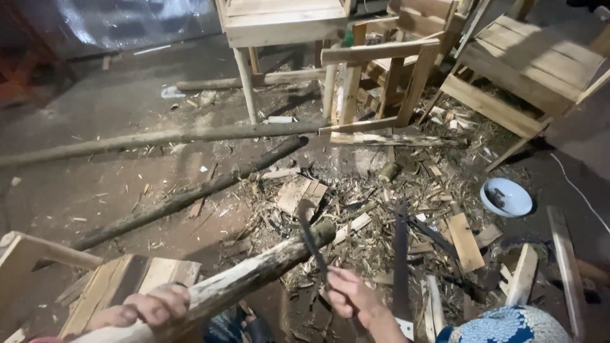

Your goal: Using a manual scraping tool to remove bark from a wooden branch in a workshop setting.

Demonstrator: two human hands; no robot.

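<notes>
My left hand (145,309) grips a thick, rough wooden pole (254,274) near its close end; the pole slants up to the right and rests across a slatted wooden stool (127,282). In my right hand (348,297) is a dark curved blade (311,238) whose tip lies against the pole close to its far cut end. A long dark handsaw (401,257) lies on the ground just right of that hand.
Wood chips and offcut boards (464,240) litter the dirt floor. Two long poles (184,198) lie across the middle. Unfinished wooden chairs (527,70) and a stool (286,25) stand at the back. A pale blue bowl (506,197) sits at right.
</notes>
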